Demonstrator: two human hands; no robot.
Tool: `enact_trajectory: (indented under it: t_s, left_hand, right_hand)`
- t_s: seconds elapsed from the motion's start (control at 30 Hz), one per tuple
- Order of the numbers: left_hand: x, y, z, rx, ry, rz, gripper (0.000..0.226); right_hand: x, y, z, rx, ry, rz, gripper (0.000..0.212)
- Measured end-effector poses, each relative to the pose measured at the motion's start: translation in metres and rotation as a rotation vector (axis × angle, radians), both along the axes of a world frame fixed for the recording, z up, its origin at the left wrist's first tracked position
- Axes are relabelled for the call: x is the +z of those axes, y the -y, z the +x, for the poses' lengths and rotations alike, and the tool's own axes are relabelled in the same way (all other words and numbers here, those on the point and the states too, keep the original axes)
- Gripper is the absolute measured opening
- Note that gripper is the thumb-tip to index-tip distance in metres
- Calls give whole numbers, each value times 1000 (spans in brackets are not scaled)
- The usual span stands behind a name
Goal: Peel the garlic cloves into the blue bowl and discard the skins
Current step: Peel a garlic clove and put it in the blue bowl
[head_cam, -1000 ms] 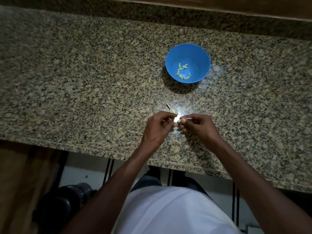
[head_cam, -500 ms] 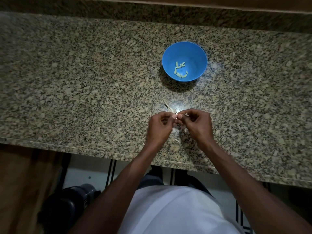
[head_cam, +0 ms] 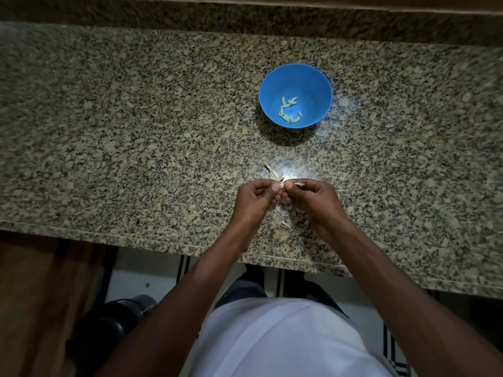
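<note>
A blue bowl (head_cam: 313, 85) stands on the granite counter (head_cam: 136, 131) with several pale peeled garlic cloves (head_cam: 288, 110) at its bottom. Nearer the front edge, my left hand (head_cam: 254, 198) and my right hand (head_cam: 313, 197) meet fingertip to fingertip. Between them they pinch a small garlic clove (head_cam: 281, 184), mostly hidden by the fingers. A thin strip of skin sticks out over my right hand's fingers. A pale garlic piece with skin (head_cam: 273, 172) lies on the counter just beyond my left hand.
A scrap of skin (head_cam: 285, 223) lies on the counter under my wrists. The counter's front edge (head_cam: 163, 244) runs just below my hands. A dark backsplash (head_cam: 245, 20) rises behind. A dark round object (head_cam: 109, 330) sits on the floor at lower left.
Both hands stay together on the clove with small finger movements. The view has shifted slightly, so bowl and hands sit a little differently in frame.
</note>
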State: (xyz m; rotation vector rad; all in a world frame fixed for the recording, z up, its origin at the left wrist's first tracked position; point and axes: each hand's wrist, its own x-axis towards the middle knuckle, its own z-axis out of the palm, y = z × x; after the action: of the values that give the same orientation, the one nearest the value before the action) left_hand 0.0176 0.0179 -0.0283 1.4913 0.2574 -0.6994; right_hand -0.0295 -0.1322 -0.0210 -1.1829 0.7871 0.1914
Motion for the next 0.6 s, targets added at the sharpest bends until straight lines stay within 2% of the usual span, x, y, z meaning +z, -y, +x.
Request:
enact_trajectory:
  t_s: [0.13, 0.3, 0.37, 0.5, 0.6]
  left_hand:
    - [0, 2, -1, -66, 124, 109, 9]
    - [-2, 7, 0, -31, 166, 162, 3]
    - [-5, 7, -1, -23, 157, 182, 2]
    - [-7, 10, -5, -5, 174, 276, 2]
    - [0, -2, 7, 158, 162, 331, 6]
  right_hand:
    - [3, 3, 4, -73, -108, 215, 13]
    - [4, -1, 12, -217, -219, 374, 6]
    - [3, -2, 11, -204, -218, 303, 7]
    - [0, -4, 7, -133, -158, 5, 15]
    - [-2, 7, 1, -145, -151, -168, 17]
